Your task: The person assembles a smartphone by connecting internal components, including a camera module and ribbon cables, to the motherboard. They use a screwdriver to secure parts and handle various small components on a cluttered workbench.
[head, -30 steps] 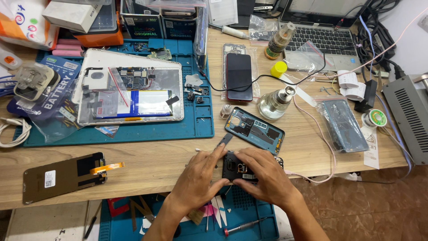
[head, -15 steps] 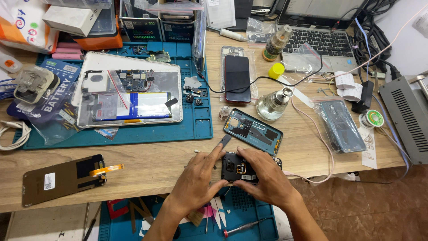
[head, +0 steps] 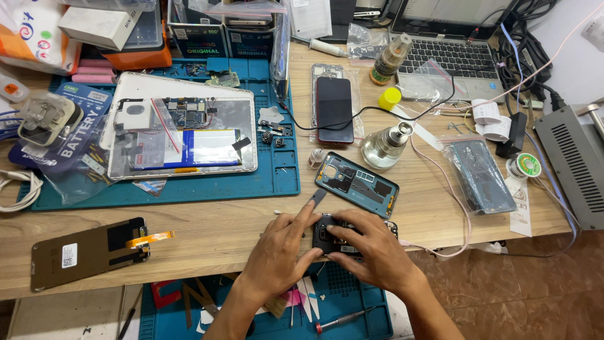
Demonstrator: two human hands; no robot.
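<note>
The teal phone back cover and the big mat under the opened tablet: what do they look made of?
Teal phone back cover: likely moulded plastic, matte inside, judging by its ribs and camera cutout. Big mat: probably silicone or rubber, dull blue-green, with soft moulded compartments along its edge.

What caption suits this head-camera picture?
Both hands, left hand and right hand, grip an opened phone at a cluttered wooden workbench.

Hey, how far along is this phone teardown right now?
Done: the teal back cover is off, lying inside-up on the wooden bench. In hand: left hand and right hand grip the opened phone at the bench edge. Left: its boards look still fitted.
</note>
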